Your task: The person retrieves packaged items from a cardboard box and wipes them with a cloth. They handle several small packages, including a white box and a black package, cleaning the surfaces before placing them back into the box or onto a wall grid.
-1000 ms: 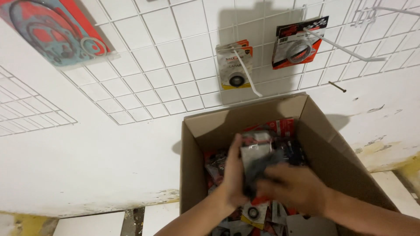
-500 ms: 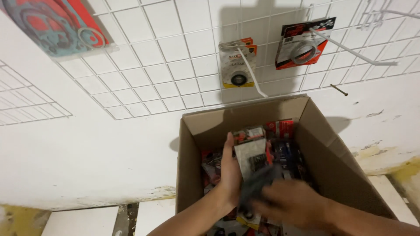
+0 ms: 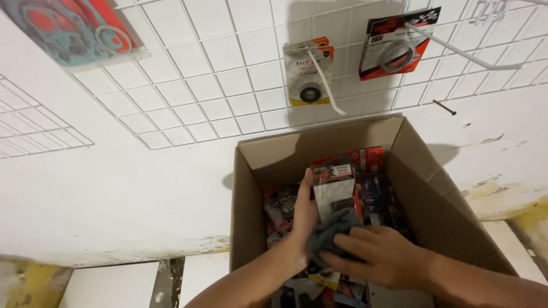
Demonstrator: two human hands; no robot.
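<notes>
You are looking down into an open cardboard box (image 3: 425,199) that stands against a white wall (image 3: 114,188), its flaps up and its inside crowded with red and black blister packs (image 3: 374,194). Your left hand (image 3: 302,219) is inside the box, fingers stretched flat up the side of a clear pack with a grey card (image 3: 334,185), steadying it upright. Your right hand (image 3: 379,256) lies just below, its grip curled and pressed down on a grey cloth (image 3: 331,234) that bunches against the bottom of that pack.

On the wall above, a white wire grid (image 3: 211,80) carries long pegs; two carded packs of ring-shaped parts (image 3: 308,71) hang there, and a larger pack with gaskets (image 3: 74,28) sits at the upper left. The paint is scuffed and yellowed along the bottom edge of the wall, where pale floor tiles (image 3: 108,285) begin.
</notes>
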